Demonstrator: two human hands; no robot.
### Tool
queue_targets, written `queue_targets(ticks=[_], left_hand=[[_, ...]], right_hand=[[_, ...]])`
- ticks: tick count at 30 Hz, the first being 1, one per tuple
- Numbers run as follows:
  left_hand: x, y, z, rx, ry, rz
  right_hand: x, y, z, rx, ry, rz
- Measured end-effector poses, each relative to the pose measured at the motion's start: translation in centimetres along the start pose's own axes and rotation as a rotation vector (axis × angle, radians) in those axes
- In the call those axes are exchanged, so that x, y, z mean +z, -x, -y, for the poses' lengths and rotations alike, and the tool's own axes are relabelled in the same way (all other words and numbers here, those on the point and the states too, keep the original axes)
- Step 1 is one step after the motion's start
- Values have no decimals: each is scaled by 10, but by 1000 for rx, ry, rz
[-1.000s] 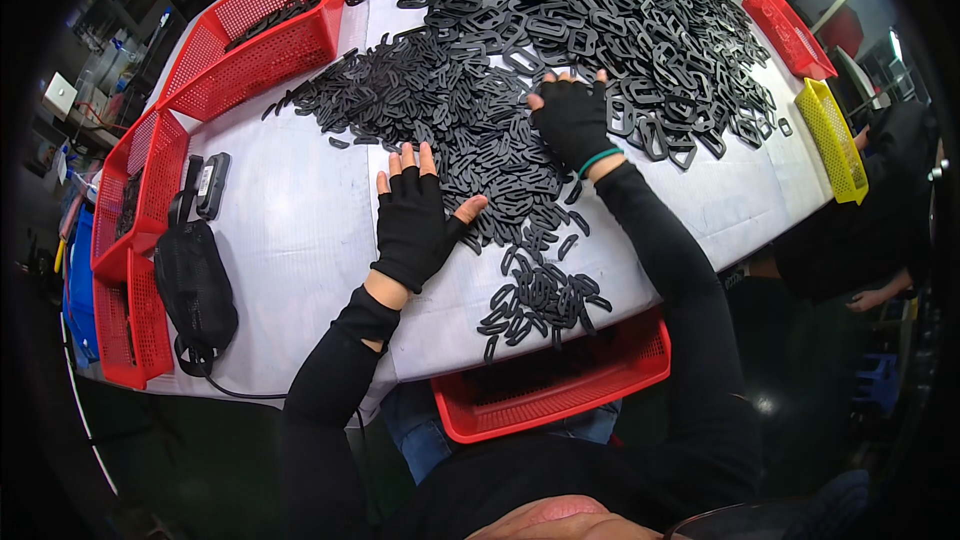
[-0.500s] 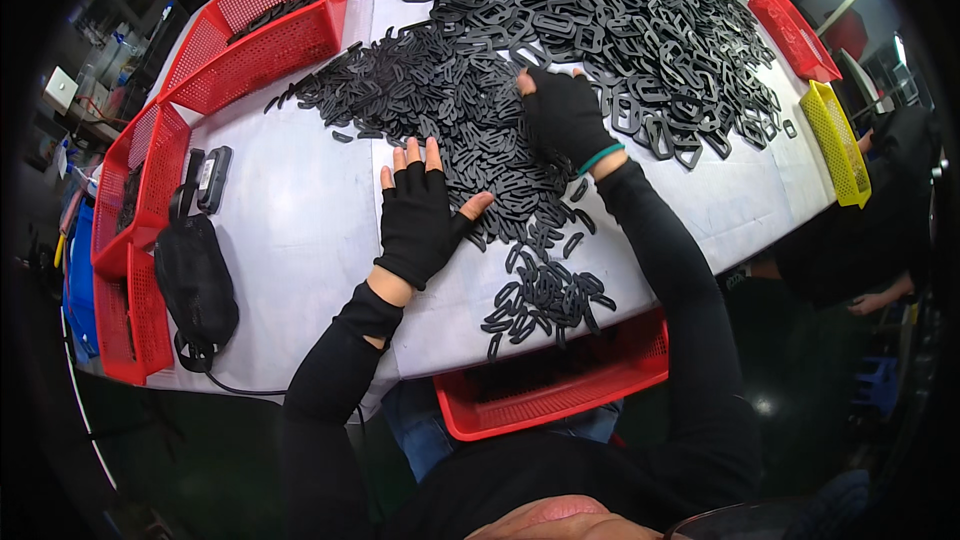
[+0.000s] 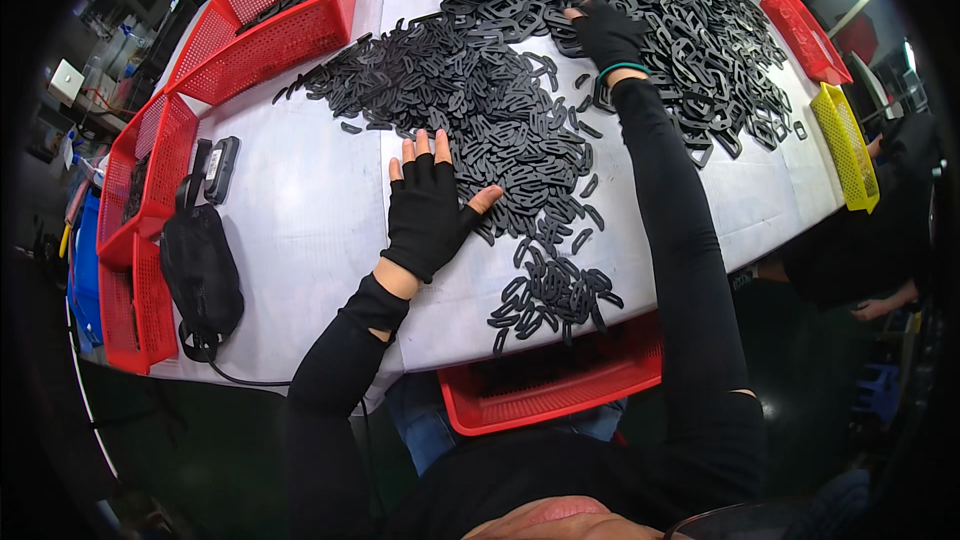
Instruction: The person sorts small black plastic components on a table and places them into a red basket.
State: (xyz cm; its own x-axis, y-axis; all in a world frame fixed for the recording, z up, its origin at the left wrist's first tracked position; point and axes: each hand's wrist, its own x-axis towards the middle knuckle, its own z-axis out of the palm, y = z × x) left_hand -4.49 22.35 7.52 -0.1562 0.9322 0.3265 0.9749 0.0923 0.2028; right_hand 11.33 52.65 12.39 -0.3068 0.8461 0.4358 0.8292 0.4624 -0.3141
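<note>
My left hand [image 3: 430, 210], in a black fingerless glove, lies flat with fingers spread at the near left edge of a heap of small, narrow black plastic buckle pieces [image 3: 500, 130]. Its thumb touches the heap's side. My right hand [image 3: 608, 35], gloved alike with a green band at the wrist, reaches into a bigger pile of larger black plastic loop buckles [image 3: 690, 50]. Its fingers bend down among them and are mostly hidden, so any hold cannot be made out. Closer to me, a small cluster of narrow black pieces [image 3: 555, 295] trails toward the table edge.
Below the table edge, a red basket [image 3: 550, 405] rests at my lap. Red perforated baskets [image 3: 265, 55] line the left, beside a black pouch [image 3: 200, 270] with a cable and a small black device [image 3: 222, 170]. A red basket [image 3: 805, 30] and yellow basket [image 3: 847, 150] stand right, near another person's hand [image 3: 885, 300].
My right hand has moved away and to the right, from the small-piece heap to the larger buckles. A white gap now shows between the piles. My left hand stays in place.
</note>
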Motion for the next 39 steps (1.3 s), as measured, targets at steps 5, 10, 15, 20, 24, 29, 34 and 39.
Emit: queue_targets(ticks=[5, 10, 15, 20, 24, 29, 34, 39], left_hand=[[-1, -3, -5, 0, -16, 22], [0, 0, 1, -12, -1, 8], [1, -1, 5, -25, -17, 1], [-1, -3, 1, 96, 72, -15], [-10, 6, 2, 364, 3, 7], [-25, 38, -29, 522, 104, 172], [-37, 79, -63, 599, 210, 244], [-46, 94, -59, 429, 232, 150]], right_hand=[[-17, 21, 1, -382, -16, -326], [22, 109, 36, -735, 259, 32], [0, 106, 32, -637, 107, 22], [3, 119, 11, -663, 241, 59], [-25, 170, 28, -774, 170, 47], [-77, 238, 26, -589, -37, 214], [-114, 280, 13, -548, -45, 303], [-135, 297, 0, -418, -248, 238]])
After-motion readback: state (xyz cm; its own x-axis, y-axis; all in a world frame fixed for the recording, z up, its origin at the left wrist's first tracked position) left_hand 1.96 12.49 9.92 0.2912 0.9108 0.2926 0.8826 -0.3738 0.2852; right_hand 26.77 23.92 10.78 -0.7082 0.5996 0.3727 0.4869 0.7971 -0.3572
